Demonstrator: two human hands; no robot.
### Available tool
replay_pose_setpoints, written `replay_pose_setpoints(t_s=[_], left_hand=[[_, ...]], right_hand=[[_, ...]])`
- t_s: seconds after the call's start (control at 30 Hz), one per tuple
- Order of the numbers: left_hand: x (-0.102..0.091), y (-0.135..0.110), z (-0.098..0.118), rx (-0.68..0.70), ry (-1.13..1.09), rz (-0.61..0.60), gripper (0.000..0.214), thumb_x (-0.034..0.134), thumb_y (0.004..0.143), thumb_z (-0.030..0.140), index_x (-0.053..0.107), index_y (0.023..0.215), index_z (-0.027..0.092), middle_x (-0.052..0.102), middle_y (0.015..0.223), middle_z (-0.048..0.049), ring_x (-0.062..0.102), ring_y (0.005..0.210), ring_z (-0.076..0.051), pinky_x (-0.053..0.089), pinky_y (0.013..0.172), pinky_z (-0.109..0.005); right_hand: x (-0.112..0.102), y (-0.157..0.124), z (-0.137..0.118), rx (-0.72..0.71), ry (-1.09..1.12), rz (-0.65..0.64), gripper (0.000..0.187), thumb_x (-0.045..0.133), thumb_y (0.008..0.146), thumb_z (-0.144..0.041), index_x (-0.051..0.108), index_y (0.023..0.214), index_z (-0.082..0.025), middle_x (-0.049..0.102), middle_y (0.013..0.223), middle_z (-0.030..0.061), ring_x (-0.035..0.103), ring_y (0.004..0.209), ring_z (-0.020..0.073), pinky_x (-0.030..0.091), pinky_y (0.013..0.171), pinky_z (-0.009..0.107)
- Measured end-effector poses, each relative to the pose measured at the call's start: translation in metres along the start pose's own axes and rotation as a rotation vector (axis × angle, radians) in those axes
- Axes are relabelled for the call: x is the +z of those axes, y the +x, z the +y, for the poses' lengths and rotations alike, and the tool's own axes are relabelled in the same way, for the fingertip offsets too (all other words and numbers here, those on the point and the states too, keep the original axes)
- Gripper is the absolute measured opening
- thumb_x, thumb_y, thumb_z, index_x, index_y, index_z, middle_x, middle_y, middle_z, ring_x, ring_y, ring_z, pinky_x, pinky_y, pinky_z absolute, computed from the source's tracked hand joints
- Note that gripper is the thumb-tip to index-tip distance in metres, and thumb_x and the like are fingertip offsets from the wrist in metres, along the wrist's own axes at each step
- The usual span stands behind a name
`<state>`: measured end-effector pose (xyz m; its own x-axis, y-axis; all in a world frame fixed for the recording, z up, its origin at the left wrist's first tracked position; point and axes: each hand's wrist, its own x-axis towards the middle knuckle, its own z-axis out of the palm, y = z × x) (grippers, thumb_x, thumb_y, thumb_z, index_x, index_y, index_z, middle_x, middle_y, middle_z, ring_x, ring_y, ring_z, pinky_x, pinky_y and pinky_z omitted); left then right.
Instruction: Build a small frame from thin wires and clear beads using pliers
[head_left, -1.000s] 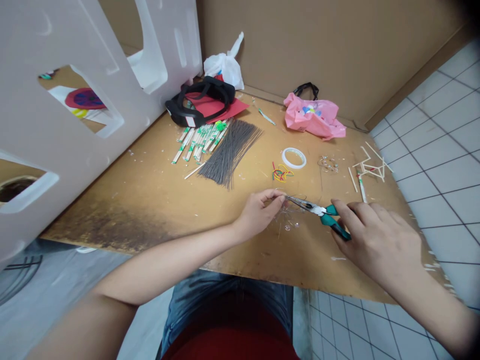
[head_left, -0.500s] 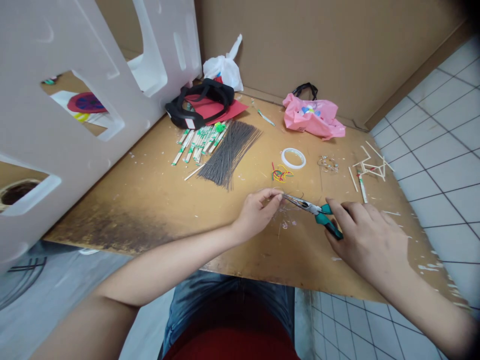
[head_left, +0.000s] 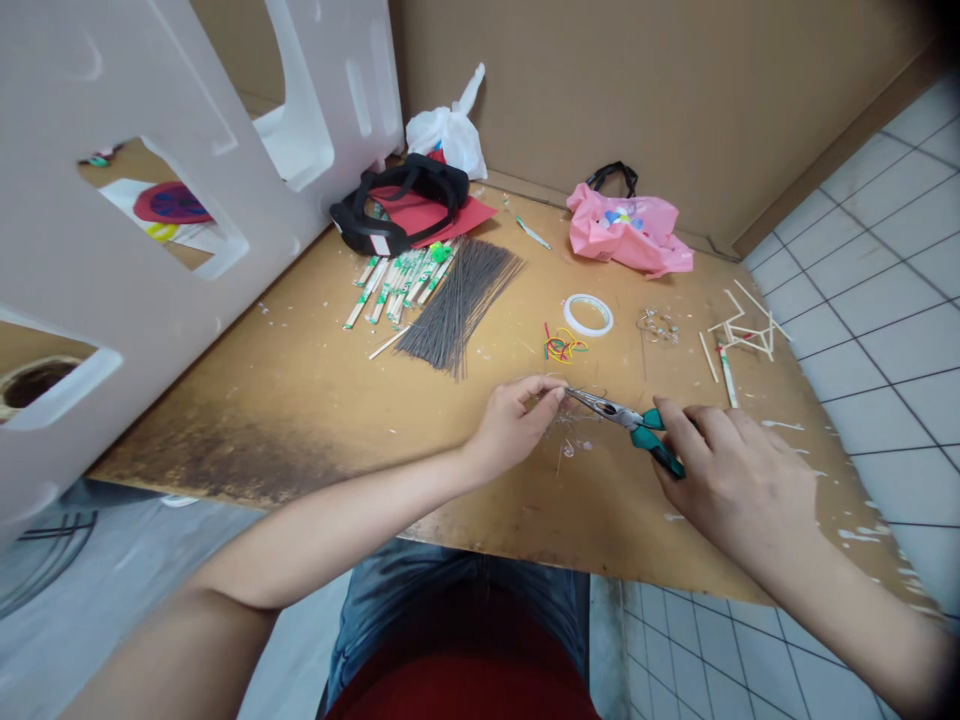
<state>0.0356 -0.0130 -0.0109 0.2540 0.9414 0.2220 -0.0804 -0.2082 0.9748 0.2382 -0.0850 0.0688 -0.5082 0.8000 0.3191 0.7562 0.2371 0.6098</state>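
My right hand (head_left: 739, 470) is wrapped round the green-and-black handles of a pair of needle-nose pliers (head_left: 619, 412). The pliers' long jaws point left and reach the fingertips of my left hand (head_left: 525, 415). Thumb and forefinger of that hand are pinched on a thin wire at the jaw tips, most of it hidden by the fingers. Below the jaws lie thin wire scraps and small clear bits (head_left: 570, 448). Behind my left hand lies a bundle of dark grey wires (head_left: 459, 310). Red, yellow and green rubber bands (head_left: 562, 346) sit just beyond the pliers.
A white tape roll (head_left: 589, 314), a small wire piece with beads (head_left: 660, 325) and a stick frame (head_left: 746, 335) lie farther right. Wrapped chopsticks (head_left: 397, 290), a black headset (head_left: 397, 205) and a pink bag (head_left: 626, 232) are farther back. A white plastic panel (head_left: 180, 110) stands left.
Both hands and the pliers stay almost in place. The view has shifted very slightly.
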Motion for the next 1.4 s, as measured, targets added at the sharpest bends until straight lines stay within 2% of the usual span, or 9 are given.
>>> replay_pose_setpoints(t_s=[0.23,0.43,0.67,0.8,0.97,1.1,1.2,1.3,1.4], left_hand=[[0.000,0.007,-0.006,0.016,0.078,0.009,0.019,0.052,0.083,0.026,0.066,0.078,0.015,0.069,0.076,-0.0039,0.059,0.072,-0.013,0.045,0.071,-0.026],[-0.013,0.028,-0.017,-0.139,-0.077,0.110,0.017,0.059,0.077,0.027,0.065,0.068,0.014,0.067,0.068,-0.0020,0.058,0.067,-0.012,0.045,0.071,-0.026],[-0.019,0.031,-0.007,-0.297,-0.428,0.109,0.026,0.070,0.067,0.037,0.067,0.077,0.013,0.071,0.076,-0.0038,0.062,0.073,-0.013,0.044,0.078,-0.029],[-0.017,0.029,-0.004,-0.285,-0.457,0.085,0.027,0.071,0.067,0.037,0.068,0.078,0.013,0.071,0.079,-0.0048,0.063,0.077,-0.014,0.043,0.083,-0.032],[-0.015,0.026,0.000,-0.330,-0.466,0.055,0.026,0.070,0.069,0.037,0.069,0.081,0.013,0.072,0.086,-0.0062,0.063,0.084,-0.016,0.042,0.085,-0.031],[-0.012,0.021,0.005,-0.417,-0.515,0.037,0.024,0.068,0.072,0.035,0.070,0.082,0.013,0.072,0.090,-0.0070,0.063,0.084,-0.015,0.043,0.081,-0.029],[-0.010,0.019,0.007,-0.405,-0.481,0.025,0.024,0.067,0.073,0.035,0.070,0.082,0.013,0.072,0.091,-0.0073,0.063,0.086,-0.016,0.043,0.082,-0.029],[-0.008,0.018,0.006,-0.353,-0.450,0.028,0.025,0.067,0.073,0.036,0.070,0.083,0.014,0.072,0.091,-0.0068,0.063,0.089,-0.016,0.043,0.087,-0.031],[-0.009,0.019,0.003,-0.297,-0.400,0.017,0.027,0.063,0.076,0.039,0.070,0.086,0.014,0.072,0.093,-0.0065,0.063,0.090,-0.017,0.043,0.090,-0.032]], right_hand=[[-0.001,0.005,-0.005,0.125,0.160,-0.123,0.035,0.053,0.082,-0.033,0.059,0.113,-0.018,0.066,0.085,0.0065,0.057,0.074,0.0209,0.034,0.056,0.030],[-0.003,0.004,-0.003,0.208,0.517,-0.309,0.040,0.054,0.076,-0.030,0.057,0.116,-0.023,0.068,0.098,0.0039,0.064,0.075,0.0200,0.044,0.058,0.030],[0.075,-0.014,0.005,0.498,0.580,-0.270,0.044,0.052,0.078,-0.046,0.059,0.114,-0.022,0.067,0.107,0.0085,0.062,0.094,0.0269,0.049,0.075,0.038],[0.108,-0.020,-0.009,0.432,0.539,-0.263,0.042,0.054,0.078,-0.044,0.059,0.113,-0.022,0.066,0.106,0.0076,0.057,0.100,0.0273,0.049,0.078,0.039],[0.123,-0.021,-0.017,0.336,0.553,-0.183,0.046,0.052,0.081,-0.046,0.059,0.115,-0.017,0.065,0.105,0.0107,0.054,0.102,0.0276,0.047,0.085,0.041],[0.117,-0.017,-0.017,0.356,0.664,-0.096,0.046,0.055,0.080,-0.045,0.060,0.114,-0.014,0.062,0.113,0.0156,0.052,0.109,0.0302,0.042,0.093,0.048],[0.093,-0.003,-0.022,0.503,0.980,-0.011,0.037,0.055,0.082,-0.043,0.062,0.109,-0.019,0.064,0.112,0.0135,0.056,0.106,0.0272,0.043,0.092,0.047],[0.067,0.023,-0.031,0.665,1.561,-0.181,0.036,0.052,0.084,-0.047,0.062,0.107,-0.021,0.070,0.094,0.0087,0.065,0.077,0.0198,0.052,0.067,0.035],[0.057,0.047,-0.042,0.708,1.843,-0.278,0.038,0.061,0.076,-0.050,0.067,0.099,-0.020,0.069,0.073,0.0038,0.062,0.054,0.0147,0.048,0.048,0.027]])
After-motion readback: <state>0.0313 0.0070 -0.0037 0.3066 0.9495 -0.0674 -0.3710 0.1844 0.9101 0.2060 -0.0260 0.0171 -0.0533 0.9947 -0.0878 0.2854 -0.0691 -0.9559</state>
